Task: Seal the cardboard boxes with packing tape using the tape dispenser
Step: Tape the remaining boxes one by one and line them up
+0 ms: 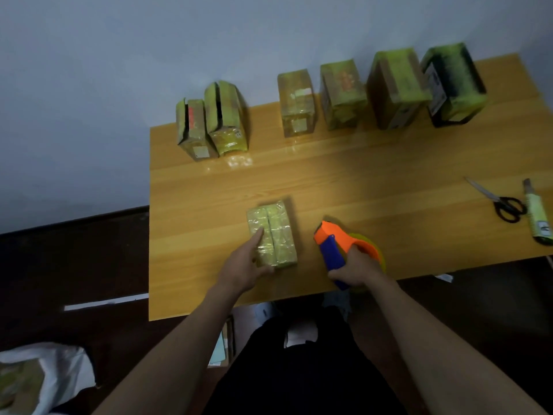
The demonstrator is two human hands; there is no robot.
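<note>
In the head view, the box (271, 235) lies flat near the front edge of the table (374, 181). The left hand (244, 266) rests on the box with straight fingers, the index finger along the top beside the centre seam. Just right of the box, the right hand (356, 268) has its fingers closed around the blue handle of the dispenser (338, 247), which stands on the table. Far behind the box, six more boxes stand in a row; the two at the left end (211, 122) have open flaps. To tape well, the person should probably keep the box pressed down, start the tape at one end and pull straight along the seam.
</note>
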